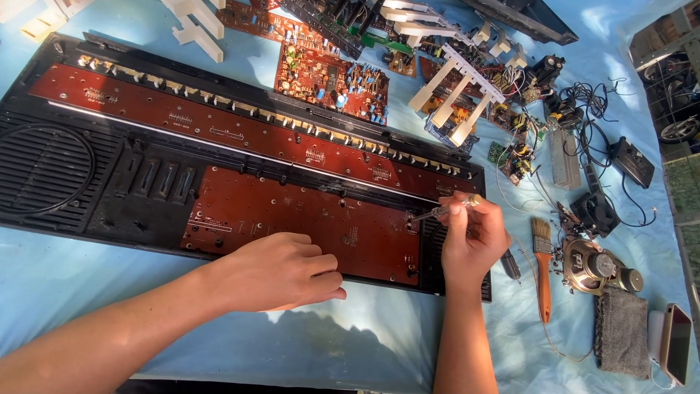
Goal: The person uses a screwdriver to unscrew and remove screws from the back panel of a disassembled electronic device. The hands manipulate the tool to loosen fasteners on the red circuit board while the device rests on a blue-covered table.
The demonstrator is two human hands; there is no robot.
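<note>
The long black plastic keyboard housing (65, 182) lay across the pale blue cloth (58, 277), its long axis running from upper left to lower right. Inside it sat a wide reddish-brown circuit board (292, 219). The left hand (281, 271) rested flat on the near edge of this board, fingers loosely curled and holding nothing. Further right, the right hand (472, 241) was closed around a thin screwdriver with a clear handle (446, 209). Its tip pointed to the left and touched the board near the right end, so the right hand was the nearer one to that spot — the left stayed well apart. Just beside the right hand lay a small paintbrush with an orange wooden handle (543, 266), then a round metal speaker (587, 264), a grey folded cloth (621, 330) and a phone with an orange edge (677, 343).
</note>
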